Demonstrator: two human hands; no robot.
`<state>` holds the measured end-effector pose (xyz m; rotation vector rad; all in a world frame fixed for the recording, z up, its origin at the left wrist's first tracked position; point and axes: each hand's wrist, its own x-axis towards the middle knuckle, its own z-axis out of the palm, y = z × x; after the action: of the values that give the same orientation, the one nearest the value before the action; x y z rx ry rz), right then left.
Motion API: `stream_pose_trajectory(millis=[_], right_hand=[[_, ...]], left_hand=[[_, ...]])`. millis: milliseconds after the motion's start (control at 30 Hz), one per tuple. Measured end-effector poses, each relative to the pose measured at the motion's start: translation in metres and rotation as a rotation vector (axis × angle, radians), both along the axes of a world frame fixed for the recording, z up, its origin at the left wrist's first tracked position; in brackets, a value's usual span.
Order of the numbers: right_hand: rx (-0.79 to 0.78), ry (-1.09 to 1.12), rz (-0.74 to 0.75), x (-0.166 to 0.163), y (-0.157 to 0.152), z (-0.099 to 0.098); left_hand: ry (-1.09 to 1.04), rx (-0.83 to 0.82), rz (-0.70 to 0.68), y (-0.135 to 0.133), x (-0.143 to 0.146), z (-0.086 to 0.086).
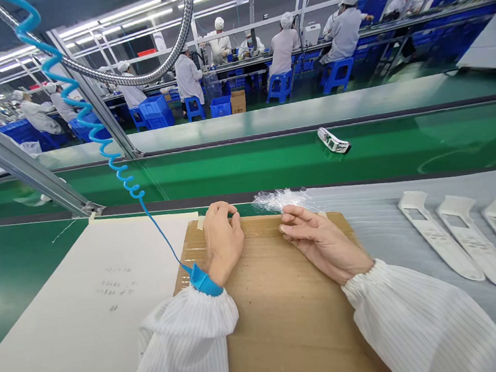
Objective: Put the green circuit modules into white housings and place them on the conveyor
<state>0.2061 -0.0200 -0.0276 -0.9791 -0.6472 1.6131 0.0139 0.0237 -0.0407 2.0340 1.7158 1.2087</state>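
My left hand (pixel 222 238) rests on a brown cardboard sheet (pixel 281 305), its fingers curled into a loose fist; I cannot see anything in them. A blue wrist strap (pixel 205 280) with a coiled blue cord (pixel 93 125) is on that wrist. My right hand (pixel 318 239) lies on the cardboard's far right corner, its fingers bent and pressed together at the edge of a crumpled clear plastic film (pixel 282 199). Both arms wear white striped sleeves.
Three white plastic housings (pixel 444 241) lie in a row on grey foam at the right. A white paper sheet (pixel 87 295) lies left of the cardboard. One white part (pixel 334 141) sits on the green conveyor belt (pixel 272 160) beyond. Several people in white coats work at far benches.
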Motion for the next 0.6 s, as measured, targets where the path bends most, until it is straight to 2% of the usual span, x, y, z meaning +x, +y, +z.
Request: stream_pose_trajectory(millis=[600], right_hand=[[0.016, -0.012, 0.02, 0.0001, 0.0008, -0.0009]], left_hand=[[-0.008, -0.01, 0.003, -0.0003, 0.0006, 0.0016]])
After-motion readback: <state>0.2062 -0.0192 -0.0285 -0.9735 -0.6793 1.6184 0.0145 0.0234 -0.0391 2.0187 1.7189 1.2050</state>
